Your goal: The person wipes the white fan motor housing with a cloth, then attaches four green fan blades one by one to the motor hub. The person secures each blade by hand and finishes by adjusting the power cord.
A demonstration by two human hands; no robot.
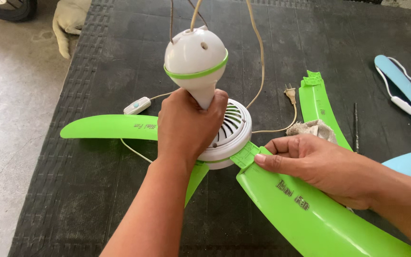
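Nearest to me: a long bright green plastic fan blade (305, 214) with dark lettering, running from lower right up to the motor. My right hand (319, 166) lies on its upper end, fingers curled and gripping the blade near its root tab, thumb pressed along the edge just beside the hub. Next: my left hand (186, 126), fingers closed around the narrow white neck between hub and upper housing. Item held: a small white plastic ceiling fan motor (231, 131), round, with slotted vents and a thin green trim ring, resting on the black ribbed rubber mat (110, 62) near its middle. A second green blade (108, 127) extends left from the hub; a third shows only as a sliver beneath my left wrist. Above the hub: a white egg-shaped top housing (195, 57) with a green band, cords rising from its top. Beyond: a white inline cord switch (137, 105), a two-pin plug (290, 93), a crumpled beige rag (312, 128), and one loose green blade (317, 107). Far right: pale blue blades (403, 85). No containers in view.
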